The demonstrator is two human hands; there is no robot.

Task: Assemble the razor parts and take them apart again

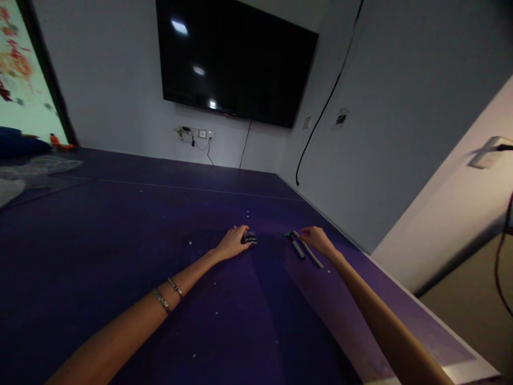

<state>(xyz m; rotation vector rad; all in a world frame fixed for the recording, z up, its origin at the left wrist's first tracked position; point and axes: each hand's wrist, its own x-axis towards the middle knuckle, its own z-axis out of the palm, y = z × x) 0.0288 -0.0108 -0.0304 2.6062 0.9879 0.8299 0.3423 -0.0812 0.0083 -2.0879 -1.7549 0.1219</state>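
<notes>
My left hand (234,242) is closed on a small dark block with a clear, shiny top (250,237), its thumb and fingers on the block's left side. The block is at the purple tabletop; its kind is too small to make out. To the right, my right hand (318,240) has its fingers pinched together at the upper end of a thin pale stick (312,255), which lies slanted on the table. Beside the stick, on its left, lies a razor-like tool (297,249) with a grey and black handle and a greenish head.
The purple tabletop (180,214) has small white specks on it. Crumpled clear plastic (40,167) lies at the far left, with a small orange object (60,143) behind it. A black cable (328,96) hangs by the right wall. A large television (236,59) hangs beyond the table.
</notes>
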